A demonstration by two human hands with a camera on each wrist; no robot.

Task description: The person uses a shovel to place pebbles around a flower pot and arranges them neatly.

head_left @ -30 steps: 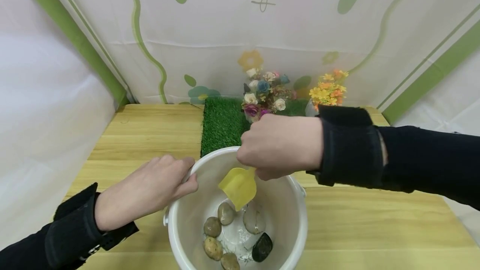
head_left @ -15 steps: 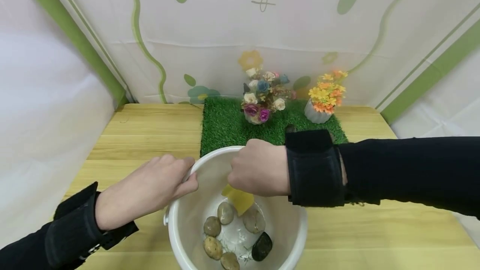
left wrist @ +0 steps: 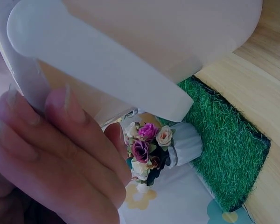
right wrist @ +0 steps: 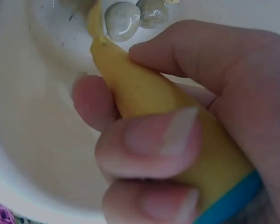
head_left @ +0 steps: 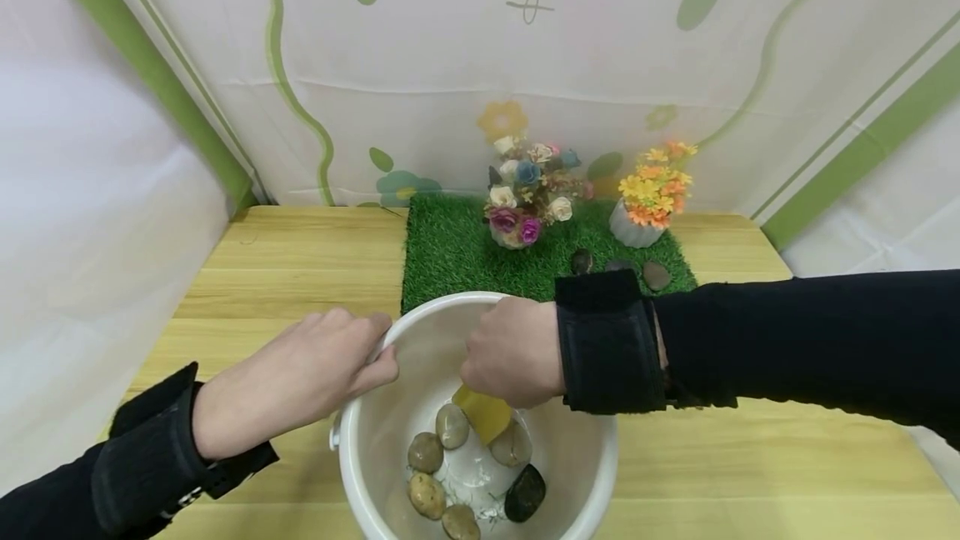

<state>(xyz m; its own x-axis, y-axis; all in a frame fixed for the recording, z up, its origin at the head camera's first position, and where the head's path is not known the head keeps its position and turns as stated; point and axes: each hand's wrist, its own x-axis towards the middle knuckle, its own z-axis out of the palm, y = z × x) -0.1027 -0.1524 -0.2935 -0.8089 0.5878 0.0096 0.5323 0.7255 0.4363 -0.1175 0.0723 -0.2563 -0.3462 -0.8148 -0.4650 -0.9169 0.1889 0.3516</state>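
A white bucket (head_left: 351, 465) stands on the table; its near part runs out of the head view. My left hand (head_left: 292, 386) holds its left rim, fingers curled outside the wall, as the left wrist view (left wrist: 70, 154) shows. Inside the bucket my right hand (head_left: 513, 357) grips the yellow handle (right wrist: 144, 93) of a toy shovel, which ends in blue. The shovel's yellow blade (head_left: 487, 415) points down between a pale stone (head_left: 452, 426) and a larger greyish stone (head_left: 512, 445), partly covering the latter. Also inside lie a black stone (head_left: 525, 492) and several brownish stones (head_left: 427, 496).
Behind the bucket lies a green grass mat (head_left: 446, 261). It bears a mixed bouquet (head_left: 525, 190), a white pot (head_left: 633, 227) of yellow-orange flowers and a few dark stones (head_left: 656, 275), partly behind my right wrist. A patterned cloth (head_left: 420, 48) hangs behind the wooden table (head_left: 307, 273).
My right hand has come down and nearer into the bucket, lowering the shovel blade onto or close beside the greyish stone. The left hand stays on the rim.
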